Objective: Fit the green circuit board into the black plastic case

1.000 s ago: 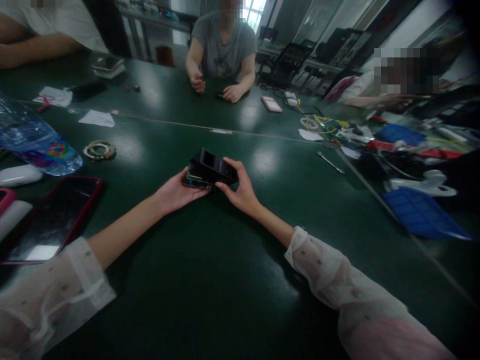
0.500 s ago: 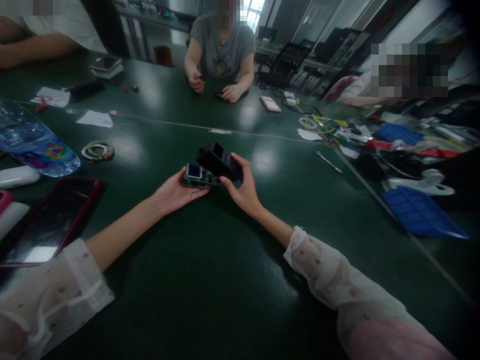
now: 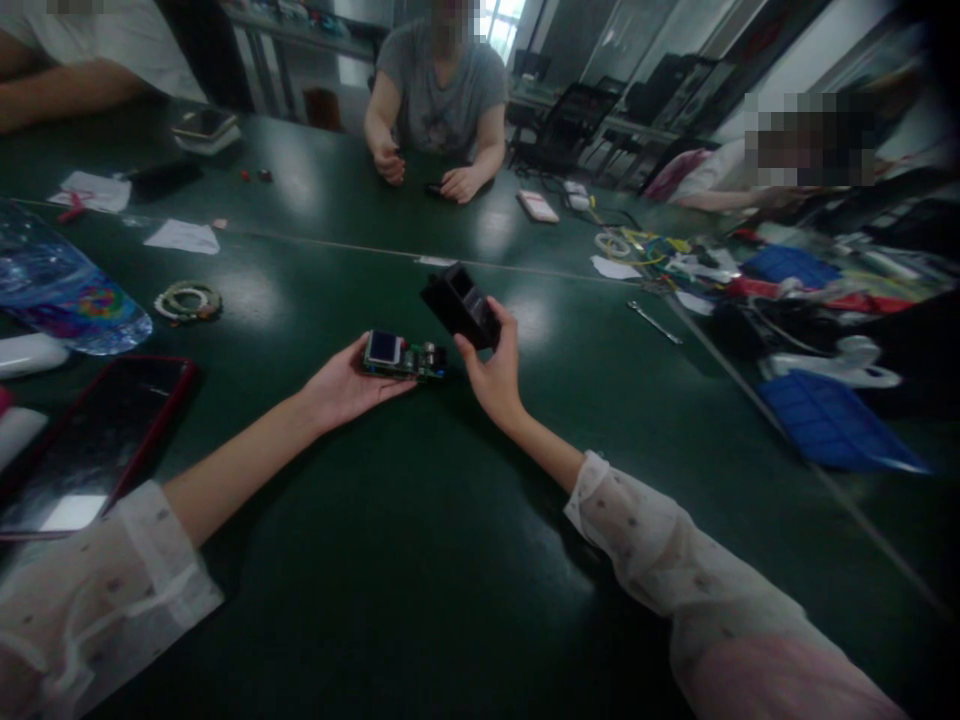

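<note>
In my left hand (image 3: 341, 388) lies a green circuit board (image 3: 409, 362), screen side up. Its small screen (image 3: 384, 347) is at the left end, with small parts along the right. The fingers support it from below and the thumb is at its left end. My right hand (image 3: 495, 370) grips a black plastic housing (image 3: 463, 305) between thumb and fingers. The housing is tilted, with a rectangular window in its face, and is held above and to the right of the board, apart from it.
A phone (image 3: 97, 440), a plastic bottle (image 3: 67, 285) and bracelets (image 3: 187, 302) lie to the left. At the right are a wrench (image 3: 654, 322), blue trays (image 3: 840, 420) and tangled cables (image 3: 645, 250). A person (image 3: 442, 100) sits across the green table (image 3: 420, 580).
My right hand has moved the black housing up and to the right, away from the board. More of the board's right end now shows. My left hand has stayed nearly still.
</note>
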`<state>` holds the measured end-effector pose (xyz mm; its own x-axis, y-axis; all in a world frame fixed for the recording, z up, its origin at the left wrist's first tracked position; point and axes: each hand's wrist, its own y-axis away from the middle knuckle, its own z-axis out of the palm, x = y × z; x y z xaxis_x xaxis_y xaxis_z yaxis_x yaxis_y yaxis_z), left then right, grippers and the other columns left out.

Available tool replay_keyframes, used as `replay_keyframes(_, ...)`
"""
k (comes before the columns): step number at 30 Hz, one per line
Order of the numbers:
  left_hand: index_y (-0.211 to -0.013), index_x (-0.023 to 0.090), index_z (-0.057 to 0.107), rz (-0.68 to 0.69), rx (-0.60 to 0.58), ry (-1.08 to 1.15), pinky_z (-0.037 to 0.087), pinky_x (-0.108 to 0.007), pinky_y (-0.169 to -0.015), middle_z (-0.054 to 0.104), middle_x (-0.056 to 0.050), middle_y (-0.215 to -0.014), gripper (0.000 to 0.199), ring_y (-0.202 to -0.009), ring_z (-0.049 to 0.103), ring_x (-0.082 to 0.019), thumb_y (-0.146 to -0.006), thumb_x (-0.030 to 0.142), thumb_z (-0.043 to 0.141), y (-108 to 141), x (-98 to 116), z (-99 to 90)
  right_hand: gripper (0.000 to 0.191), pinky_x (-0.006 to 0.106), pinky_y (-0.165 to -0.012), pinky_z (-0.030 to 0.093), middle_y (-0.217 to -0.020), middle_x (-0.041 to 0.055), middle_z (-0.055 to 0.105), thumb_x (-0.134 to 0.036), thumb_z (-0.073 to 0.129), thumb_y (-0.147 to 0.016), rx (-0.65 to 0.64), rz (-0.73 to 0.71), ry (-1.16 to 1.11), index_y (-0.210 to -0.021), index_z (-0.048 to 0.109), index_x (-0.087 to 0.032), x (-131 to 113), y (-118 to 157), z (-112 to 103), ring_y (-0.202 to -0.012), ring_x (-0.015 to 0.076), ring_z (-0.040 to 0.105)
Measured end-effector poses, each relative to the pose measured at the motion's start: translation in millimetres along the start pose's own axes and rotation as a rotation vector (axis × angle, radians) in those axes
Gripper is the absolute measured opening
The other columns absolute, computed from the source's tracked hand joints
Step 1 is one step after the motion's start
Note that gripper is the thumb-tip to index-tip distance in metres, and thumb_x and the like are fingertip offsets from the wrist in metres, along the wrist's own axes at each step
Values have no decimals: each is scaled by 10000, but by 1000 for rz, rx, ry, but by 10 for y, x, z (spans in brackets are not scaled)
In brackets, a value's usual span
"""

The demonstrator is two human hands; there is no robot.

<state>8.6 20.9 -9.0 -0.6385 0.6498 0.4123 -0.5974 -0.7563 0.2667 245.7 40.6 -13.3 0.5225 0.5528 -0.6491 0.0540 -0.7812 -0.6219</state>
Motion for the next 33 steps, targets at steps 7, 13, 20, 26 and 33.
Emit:
replay_keyframes(7, -1516, 186, 251, 13, 65, -7, 445, -459, -1066, 569, -188, -1368, 575, -1250, 580, -328, -990, 393, 352, 33, -11, 59, 548, 591, -1113, 368, -1366, 134, 445, -432, 553, -923, -24, 29, 38, -1406, 347, -277, 120, -15, 16, -1299, 312, 430)
replay_keyframes(13, -1532, 185, 210, 5, 71, -5, 434, -453, -1074, 568, -182, -1363, 598, -1247, 581, -324, -989, 396, 347, 42, -12, 89, 553, 625, -1085, 368, -1310, 144, 470, -297, 609, -862, -116, 90, 66, -1372, 400, -253, 248, 0, 71, -1252, 335, 455)
replay_keyframes(20, -1522, 183, 218, 1, 64, -10, 430, -450, -1080, 536, -196, -1392, 596, -1251, 578, -322, -989, 401, 368, 46, -15, 85, 613, 649, -1025, 398, -1289, 146, 476, -180, 630, -810, -191, 116, 177, -1377, 412, -261, 265, 14, 96, -1231, 367, 439)
replay_keyframes(26, -1475, 150, 305, 1, 60, 7, 422, -468, -1079, 583, -191, -1322, 554, -1232, 587, -337, -984, 400, 362, 15, -9, 59, 657, 606, -1036, 407, -1342, 145, 473, -195, 627, -810, -193, 150, 233, -1412, 370, -253, 202, 5, 77, -1267, 362, 429)
replay_keyframes(33, -1487, 153, 296, -8, 31, 35, 419, -469, -1086, 590, -192, -1323, 566, -1253, 574, -334, -982, 397, 373, 6, -7, 17, 672, 593, -1032, 418, -1341, 167, 468, -222, 663, -791, -188, 182, 237, -1401, 380, -216, 177, 5, 66, -1269, 368, 438)
